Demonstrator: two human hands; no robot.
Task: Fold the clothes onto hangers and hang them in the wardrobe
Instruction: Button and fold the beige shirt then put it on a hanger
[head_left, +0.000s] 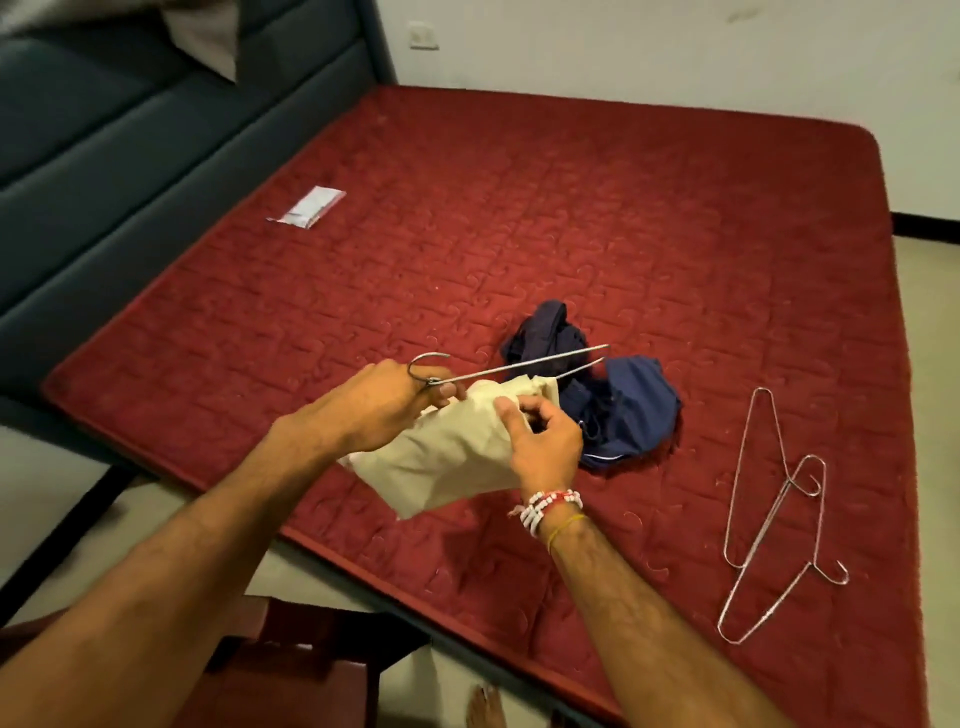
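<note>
The left hand is gripping the wire hanger steady by its neck while the right hand is pinching the cream garment to drape it.

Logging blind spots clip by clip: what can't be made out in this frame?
- Hanger: head view, its lower part is hidden behind the cream cloth and left hand.
- Cream cloth: garment type unclear, as it is bunched and partly covered by the right hand.
- Navy clothes: crumpled heap, number of pieces unclear.
- Packet: print too small to read.
- Wardrobe: outside the frame.
</note>
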